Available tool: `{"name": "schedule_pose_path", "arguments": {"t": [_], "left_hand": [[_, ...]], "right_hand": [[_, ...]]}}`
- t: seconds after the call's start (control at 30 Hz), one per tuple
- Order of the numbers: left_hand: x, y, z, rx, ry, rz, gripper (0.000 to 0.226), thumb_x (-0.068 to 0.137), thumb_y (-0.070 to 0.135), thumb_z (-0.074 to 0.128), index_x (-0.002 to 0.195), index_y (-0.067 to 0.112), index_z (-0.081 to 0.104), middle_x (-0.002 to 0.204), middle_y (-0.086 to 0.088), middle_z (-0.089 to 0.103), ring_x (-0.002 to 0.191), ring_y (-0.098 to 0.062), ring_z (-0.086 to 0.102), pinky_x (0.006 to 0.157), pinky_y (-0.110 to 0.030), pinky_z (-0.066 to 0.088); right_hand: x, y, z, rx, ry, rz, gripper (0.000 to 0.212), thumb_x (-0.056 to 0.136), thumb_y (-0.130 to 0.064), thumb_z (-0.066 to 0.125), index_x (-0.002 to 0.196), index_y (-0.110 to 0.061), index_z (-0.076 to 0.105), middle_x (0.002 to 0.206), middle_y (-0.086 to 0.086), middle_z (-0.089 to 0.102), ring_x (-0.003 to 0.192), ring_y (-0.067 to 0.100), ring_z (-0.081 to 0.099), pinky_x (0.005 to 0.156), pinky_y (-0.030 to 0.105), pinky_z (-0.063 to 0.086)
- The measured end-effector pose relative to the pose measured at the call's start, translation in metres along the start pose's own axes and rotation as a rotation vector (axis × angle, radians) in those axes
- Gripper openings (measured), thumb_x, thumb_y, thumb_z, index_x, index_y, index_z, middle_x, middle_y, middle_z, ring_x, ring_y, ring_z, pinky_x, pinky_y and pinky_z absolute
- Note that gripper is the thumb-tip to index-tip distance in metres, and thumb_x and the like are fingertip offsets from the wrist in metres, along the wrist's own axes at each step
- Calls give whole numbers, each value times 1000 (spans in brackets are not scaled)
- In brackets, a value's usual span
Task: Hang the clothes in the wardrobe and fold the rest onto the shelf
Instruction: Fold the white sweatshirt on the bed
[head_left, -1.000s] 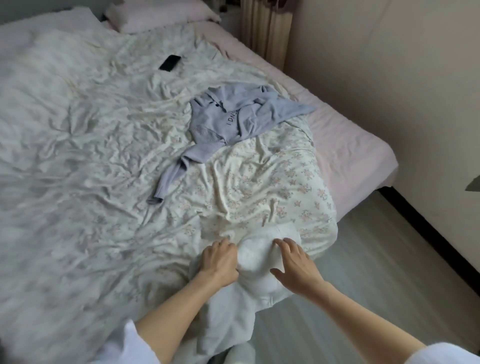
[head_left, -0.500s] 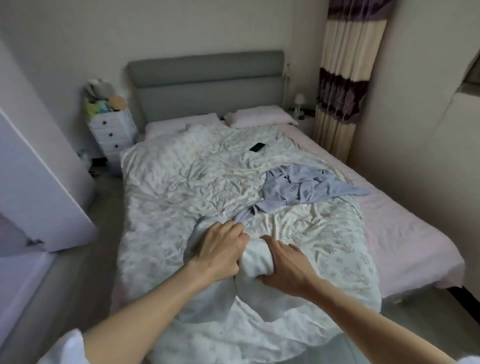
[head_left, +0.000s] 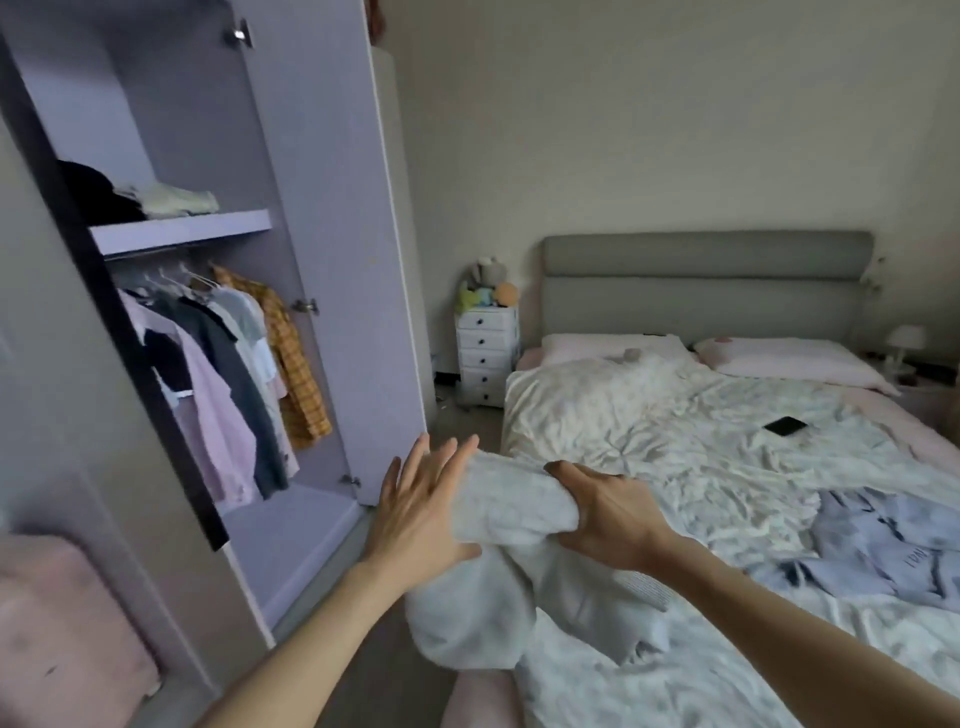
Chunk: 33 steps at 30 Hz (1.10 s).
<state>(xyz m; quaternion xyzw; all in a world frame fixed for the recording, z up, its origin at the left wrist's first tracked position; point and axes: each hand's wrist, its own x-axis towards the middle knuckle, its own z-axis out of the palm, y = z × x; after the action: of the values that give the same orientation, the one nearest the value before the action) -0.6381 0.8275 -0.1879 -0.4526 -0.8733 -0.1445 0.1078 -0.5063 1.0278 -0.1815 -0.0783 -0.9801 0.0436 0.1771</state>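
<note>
A white garment (head_left: 511, 512) is bundled between my hands, lifted off the bed, its loose end hanging down. My right hand (head_left: 610, 512) grips the bundle from the right. My left hand (head_left: 418, 506) lies flat against its left side, fingers straight and spread. A lavender sweatshirt (head_left: 883, 545) lies crumpled on the bed (head_left: 675, 431) at right. The open wardrobe (head_left: 218, 322) stands at left, with several shirts (head_left: 234, 374) hanging on its rail and folded clothes (head_left: 176, 200) on the shelf (head_left: 182, 231) above.
The wardrobe door (head_left: 332, 249) stands open between wardrobe and bed. A black phone (head_left: 785, 426) lies on the quilt. A white drawer unit (head_left: 485, 356) with plush toys stands by the grey headboard (head_left: 706, 283). A pink stool (head_left: 67, 634) sits at lower left.
The view has swung left from the bed toward the wardrobe. Both hands lifted the white garment off the quilt, and my left hand opened from a grip to a flat touch.
</note>
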Motion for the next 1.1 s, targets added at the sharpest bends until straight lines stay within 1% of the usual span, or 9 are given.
{"name": "schedule_pose_path", "arguments": {"t": [0.13,0.23,0.33,0.4,0.5,0.63,0.77,0.9,1.1], "left_hand": [[-19,-104,-26,-258,-27,-122,126,57,54,79,125,63,-26,156,13,8,145,-12,4,116,-41,21],[-19,-156,-35,-289,-31,-177,125,56,54,77,131,62,-23,156,9,13,143,-15,17,112,-38,29],[-8,-191,-31,-140,-29,-158,107,65,45,74,144,41,2,142,4,38,124,-18,44,94,-27,39],[3,-203,-28,-44,44,-163,82,69,39,71,138,28,28,130,3,49,113,-18,52,85,-25,42],[25,-220,-19,-5,158,-189,62,71,34,68,127,23,44,121,3,53,108,-17,54,79,-25,43],[65,-243,-4,-47,258,-176,64,69,29,73,127,22,46,124,5,52,113,-15,51,83,-25,47],[109,-270,10,-219,383,-251,61,68,22,77,122,22,50,122,7,54,112,-13,53,81,-20,45],[193,-311,22,-294,441,-360,54,72,23,75,119,22,50,117,7,57,104,-14,56,76,-22,47],[339,-388,17,-154,448,-420,52,72,25,73,117,28,48,119,11,56,109,-13,54,76,-26,49]], "right_hand": [[74,-55,24,73,-84,-66,55,75,-47,61,124,-32,42,112,-12,62,98,19,61,78,32,46],[117,-86,37,118,-115,-85,51,77,-45,64,121,-27,46,111,-11,63,99,17,61,79,31,45],[152,-109,54,110,-126,-92,45,79,-43,64,116,-23,48,112,-9,62,97,18,61,75,31,45],[170,-115,63,66,-128,-109,42,80,-43,62,114,-23,47,110,-9,60,95,19,61,68,29,41],[198,-113,77,0,-98,-100,41,81,-43,58,115,-25,45,109,-7,57,94,21,61,66,30,42],[240,-98,103,-70,-6,-85,46,85,-41,51,128,-28,41,112,-4,55,98,20,59,73,31,46],[293,-81,136,-66,67,-74,54,83,-40,52,134,-29,38,112,-5,55,99,17,58,69,28,42],[390,-56,168,35,110,-62,53,84,-40,52,134,-32,36,115,-9,54,105,14,56,67,26,35],[561,-16,198,147,117,-101,52,84,-33,53,133,-37,34,115,-10,54,104,14,54,71,25,29]]}}
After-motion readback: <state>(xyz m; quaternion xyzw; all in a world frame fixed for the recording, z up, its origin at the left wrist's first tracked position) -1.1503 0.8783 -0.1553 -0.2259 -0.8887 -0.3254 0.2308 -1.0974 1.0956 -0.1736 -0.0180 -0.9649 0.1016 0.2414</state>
